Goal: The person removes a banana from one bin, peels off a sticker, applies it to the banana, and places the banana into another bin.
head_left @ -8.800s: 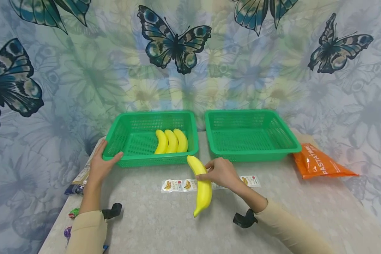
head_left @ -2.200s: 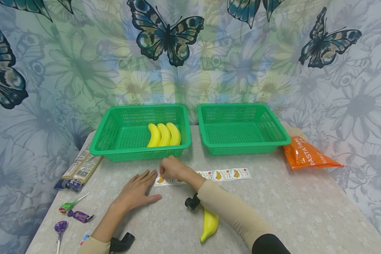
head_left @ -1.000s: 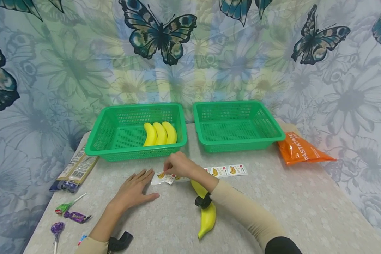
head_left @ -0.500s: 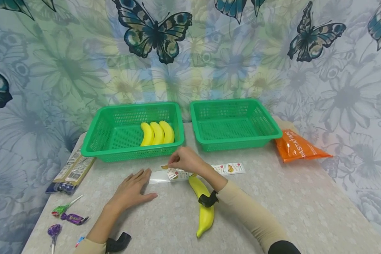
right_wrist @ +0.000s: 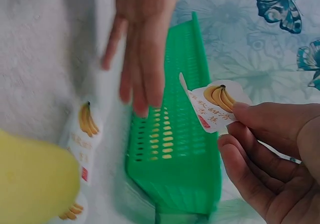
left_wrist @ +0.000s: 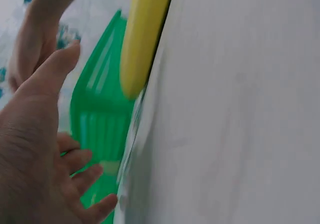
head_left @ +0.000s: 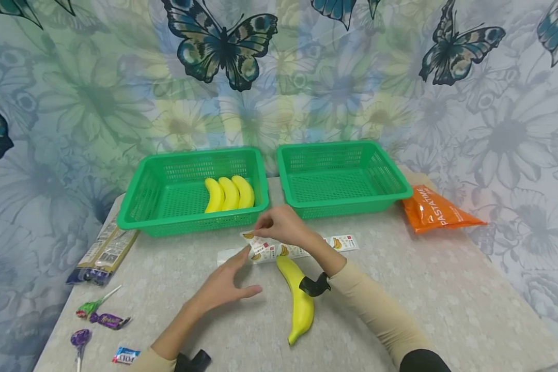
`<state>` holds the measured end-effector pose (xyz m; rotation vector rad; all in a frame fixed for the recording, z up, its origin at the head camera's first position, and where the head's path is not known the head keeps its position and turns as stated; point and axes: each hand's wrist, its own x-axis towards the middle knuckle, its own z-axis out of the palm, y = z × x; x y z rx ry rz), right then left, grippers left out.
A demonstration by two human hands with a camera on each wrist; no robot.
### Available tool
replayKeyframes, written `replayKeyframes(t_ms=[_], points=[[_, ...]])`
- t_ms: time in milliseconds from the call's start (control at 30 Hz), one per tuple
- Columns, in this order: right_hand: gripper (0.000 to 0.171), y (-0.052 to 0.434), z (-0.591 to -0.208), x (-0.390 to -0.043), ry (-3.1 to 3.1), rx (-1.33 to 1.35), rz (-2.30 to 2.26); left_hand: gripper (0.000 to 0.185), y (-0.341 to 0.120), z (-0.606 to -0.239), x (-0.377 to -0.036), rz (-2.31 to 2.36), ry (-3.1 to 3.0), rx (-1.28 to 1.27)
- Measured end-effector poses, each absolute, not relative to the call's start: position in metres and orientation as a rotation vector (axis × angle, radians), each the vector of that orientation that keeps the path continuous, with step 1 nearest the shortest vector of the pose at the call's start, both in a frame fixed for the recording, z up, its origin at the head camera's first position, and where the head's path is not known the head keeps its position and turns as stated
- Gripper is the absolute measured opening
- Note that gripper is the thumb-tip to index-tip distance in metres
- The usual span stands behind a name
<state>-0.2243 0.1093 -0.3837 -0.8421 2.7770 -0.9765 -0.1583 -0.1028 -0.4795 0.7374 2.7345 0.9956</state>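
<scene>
— Yellow on white: a banana sticker (head_left: 248,235) is pinched between thumb and forefinger of the right hand (head_left: 282,227) and is now lifted clear of the sticker strip (head_left: 302,249), where half a second ago it was only being peeled up at the strip's left end.

— And the left hand (head_left: 227,283)?

— It is held with fingers straight and nothing gripped, just in front of the strip; earlier it was pressed flat on the table (head_left: 423,289) further left. The loose banana (head_left: 299,298) is left lying in front of the strip, its upper tip close under the right wrist.

— What room is seen around the strip?

— Bare tabletop is seen in front of it and to its right, as far as the table's front edge. Behind it, the way is bounded by the rims of the left basket (head_left: 135,206), in which three bananas (head_left: 229,193) are laid side by side, and the right basket (head_left: 395,181).

— Other things?

— An orange packet (head_left: 434,212) is found well right of the strip; a dark packet (head_left: 103,253) and wrapped sweets (head_left: 103,320) well left.
</scene>
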Motion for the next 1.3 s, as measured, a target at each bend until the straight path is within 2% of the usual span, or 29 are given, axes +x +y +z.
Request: replayKeyframes(t_ms=[200, 367, 1000, 1300], points=[[0.007, 0.118, -0.377, -0.222, 2.797, -0.85, -0.997, 0.107, -0.057, -0.482, -0.14, 1.142, 2.637, 0.782], [0.008, 0.122, -0.375, -0.218, 2.782, -0.812, -1.023, 0.113, -0.039, -0.487, -0.129, 1.089, 2.65, 0.841], [0.01, 0.152, -0.367, -0.198, 2.81, -0.698, -1.065, 0.116, -0.032, -0.492, -0.122, 0.909, 2.693, 0.833], [0.013, 0.185, -0.369, -0.175, 2.717, -0.472, -1.309, 0.117, -0.025, -0.497, -0.123, 0.892, 2.702, 0.904]])
